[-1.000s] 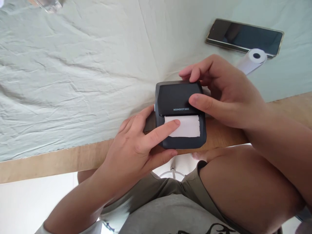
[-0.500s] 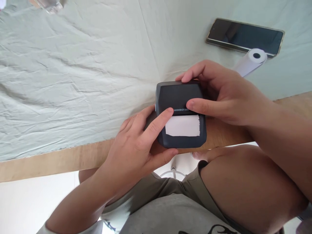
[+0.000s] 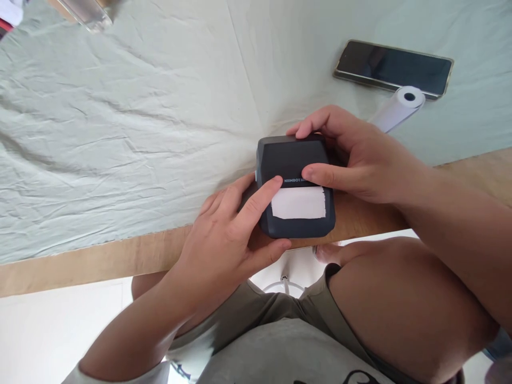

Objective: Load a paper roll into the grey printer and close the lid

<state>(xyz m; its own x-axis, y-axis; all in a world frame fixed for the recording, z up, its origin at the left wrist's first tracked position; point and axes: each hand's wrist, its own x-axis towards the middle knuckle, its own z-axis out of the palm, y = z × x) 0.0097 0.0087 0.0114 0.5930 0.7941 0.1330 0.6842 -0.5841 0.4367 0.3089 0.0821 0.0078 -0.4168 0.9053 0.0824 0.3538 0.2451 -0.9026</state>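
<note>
A dark NIIMBOT label printer (image 3: 294, 160) sits at the wooden edge of the table, with a strip of white paper (image 3: 299, 203) sticking out below its lid. My left hand (image 3: 230, 229) grips the printer's left side, the index fingertip on the lid's lower edge and the thumb at the bottom. From the right, my right hand (image 3: 352, 154) holds it, thumb on the lid beside the lettering and fingers around the far right corner.
Beyond my right hand, a white paper roll (image 3: 398, 109) leans against a phone (image 3: 394, 66) lying on the pale cloth (image 3: 160, 117). A clear container (image 3: 86, 13) is at the top left. The table's wooden edge (image 3: 92, 261) runs in front of my lap.
The phone and paper roll appear slightly further left and lower, and more of the clear container shows, as the view has shifted a little. Both hands keep their hold on the printer.
</note>
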